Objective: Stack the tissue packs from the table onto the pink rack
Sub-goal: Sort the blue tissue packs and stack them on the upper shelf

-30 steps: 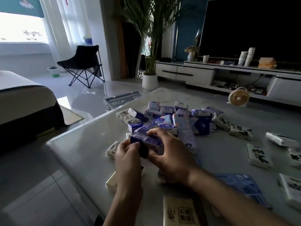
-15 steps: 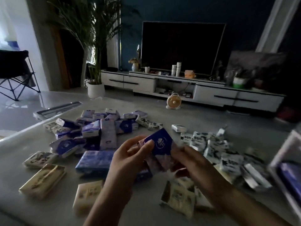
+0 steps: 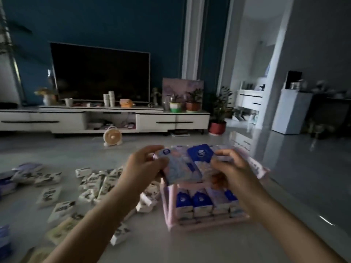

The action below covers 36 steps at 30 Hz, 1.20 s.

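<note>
- Hovering above the two-tier pink plastic rack (image 3: 165, 205), the left hand (image 3: 144, 168) clasps a pale blue wrapped tissue pack (image 3: 182, 169) in curled fingers; the right hand (image 3: 235, 169) pinches a dark-blue pack (image 3: 200, 154).
- Set both down flat, flush with neighbours, then release; tilted packs would likely slide.

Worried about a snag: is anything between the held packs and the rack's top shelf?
Nothing visible. The left hand and right hand hold the packs over the pink rack; its top shelf beneath is hidden. Other packs lie at its right edge.
</note>
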Each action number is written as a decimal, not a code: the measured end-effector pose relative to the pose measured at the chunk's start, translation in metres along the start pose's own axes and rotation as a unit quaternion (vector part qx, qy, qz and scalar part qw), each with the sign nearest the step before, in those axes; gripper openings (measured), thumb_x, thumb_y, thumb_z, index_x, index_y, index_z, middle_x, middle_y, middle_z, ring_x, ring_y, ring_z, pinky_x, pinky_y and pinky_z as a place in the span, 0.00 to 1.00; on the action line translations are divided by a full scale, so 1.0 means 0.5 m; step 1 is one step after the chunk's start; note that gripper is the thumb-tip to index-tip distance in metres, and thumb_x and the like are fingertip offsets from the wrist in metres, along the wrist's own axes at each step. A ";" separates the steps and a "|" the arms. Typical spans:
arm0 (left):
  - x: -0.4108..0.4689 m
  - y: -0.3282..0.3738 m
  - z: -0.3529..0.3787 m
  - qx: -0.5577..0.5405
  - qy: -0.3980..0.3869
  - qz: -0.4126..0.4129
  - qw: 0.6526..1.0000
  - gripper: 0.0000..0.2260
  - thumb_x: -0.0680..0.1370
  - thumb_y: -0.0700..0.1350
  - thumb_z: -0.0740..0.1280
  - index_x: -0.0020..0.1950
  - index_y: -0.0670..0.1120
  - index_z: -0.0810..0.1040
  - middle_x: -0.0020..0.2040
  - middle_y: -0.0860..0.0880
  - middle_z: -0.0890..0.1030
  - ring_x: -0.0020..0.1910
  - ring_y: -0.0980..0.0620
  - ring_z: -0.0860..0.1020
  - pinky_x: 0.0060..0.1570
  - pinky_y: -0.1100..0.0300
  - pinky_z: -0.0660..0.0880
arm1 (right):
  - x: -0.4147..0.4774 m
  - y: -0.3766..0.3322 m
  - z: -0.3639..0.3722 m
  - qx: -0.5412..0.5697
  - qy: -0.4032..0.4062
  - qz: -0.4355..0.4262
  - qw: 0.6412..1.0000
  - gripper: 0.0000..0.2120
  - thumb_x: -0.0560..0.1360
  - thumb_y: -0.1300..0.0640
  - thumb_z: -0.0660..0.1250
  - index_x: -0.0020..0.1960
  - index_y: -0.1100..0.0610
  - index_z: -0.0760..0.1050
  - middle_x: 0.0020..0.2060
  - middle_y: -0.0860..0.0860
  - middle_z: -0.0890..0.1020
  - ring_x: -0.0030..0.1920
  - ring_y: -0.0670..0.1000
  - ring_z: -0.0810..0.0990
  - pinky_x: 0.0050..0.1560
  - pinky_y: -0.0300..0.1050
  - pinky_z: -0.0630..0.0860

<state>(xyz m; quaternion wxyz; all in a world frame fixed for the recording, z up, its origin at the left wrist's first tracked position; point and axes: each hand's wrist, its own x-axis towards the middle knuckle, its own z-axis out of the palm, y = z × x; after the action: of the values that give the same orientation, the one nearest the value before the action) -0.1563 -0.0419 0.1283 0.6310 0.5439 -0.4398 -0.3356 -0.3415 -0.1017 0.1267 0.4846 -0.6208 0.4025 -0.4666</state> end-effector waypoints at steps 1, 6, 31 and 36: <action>0.026 -0.003 0.028 0.013 0.002 -0.004 1.000 0.12 0.76 0.37 0.65 0.58 0.47 0.75 0.52 0.42 0.78 0.46 0.47 0.80 0.36 0.60 0.78 | 0.014 0.005 -0.028 -0.028 0.033 0.002 0.999 0.06 0.76 0.60 0.64 0.52 0.53 0.73 0.38 0.54 0.81 0.34 0.51 0.80 0.36 0.50 0.79; 0.105 -0.030 0.133 0.175 0.024 0.014 0.984 0.13 0.78 0.40 0.61 0.63 0.44 0.72 0.49 0.46 0.77 0.39 0.55 0.77 0.29 0.69 0.75 | 0.064 0.037 -0.070 -0.113 0.086 -0.025 0.990 0.03 0.77 0.58 0.63 0.50 0.53 0.71 0.36 0.50 0.79 0.33 0.48 0.80 0.32 0.39 0.77; -0.013 -0.100 0.011 0.383 0.040 0.233 0.893 0.15 0.77 0.43 0.64 0.63 0.52 0.72 0.61 0.54 0.74 0.54 0.59 0.74 0.51 0.69 0.72 | 0.031 0.074 -0.038 -0.382 0.091 -0.389 0.833 0.08 0.74 0.61 0.61 0.50 0.61 0.75 0.42 0.51 0.77 0.31 0.39 0.71 0.28 0.28 0.70; -0.064 -0.155 -0.174 0.386 0.137 0.143 0.901 0.12 0.76 0.38 0.64 0.54 0.54 0.76 0.54 0.57 0.75 0.52 0.56 0.75 0.49 0.67 0.70 | -0.014 0.094 0.086 -0.313 -0.063 -0.387 0.865 0.06 0.74 0.61 0.64 0.49 0.53 0.75 0.38 0.39 0.70 0.35 0.34 0.73 0.32 0.23 0.66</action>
<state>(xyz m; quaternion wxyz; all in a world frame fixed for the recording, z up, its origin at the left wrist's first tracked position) -0.0841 0.0068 0.0442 0.4668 0.7167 -0.5172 0.0322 -0.3036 -0.0949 0.0754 0.0697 -0.8737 0.2234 -0.4266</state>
